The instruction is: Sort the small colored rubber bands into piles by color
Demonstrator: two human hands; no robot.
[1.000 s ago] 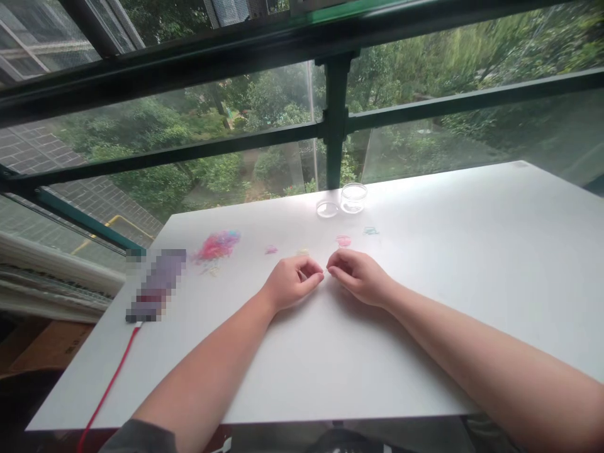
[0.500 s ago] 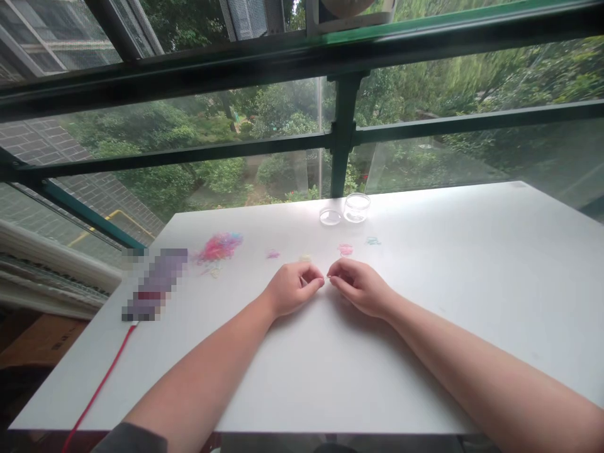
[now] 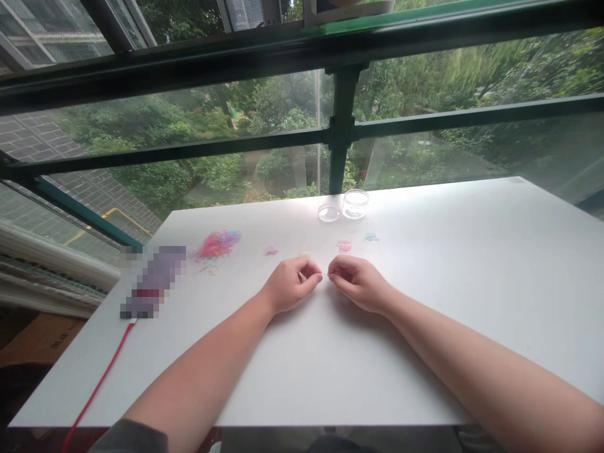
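My left hand (image 3: 290, 284) and my right hand (image 3: 357, 283) rest on the white table (image 3: 472, 264), fingertips almost touching at the middle. Both are curled in a pinch; whatever sits between the fingers is too small to make out. Just beyond the hands lie small loose bits: a pink one (image 3: 343, 245), a teal one (image 3: 370, 237), a purple one (image 3: 271, 250). A heap of pink and mixed coloured bands (image 3: 217, 243) lies to the left.
A clear round jar (image 3: 355, 203) and its lid (image 3: 328, 213) stand at the table's far edge by the window frame. A blurred purple object (image 3: 153, 281) with a red cable (image 3: 99, 384) lies at the left edge.
The hands keep their pinch and stay together. Only the camera has shifted slightly.
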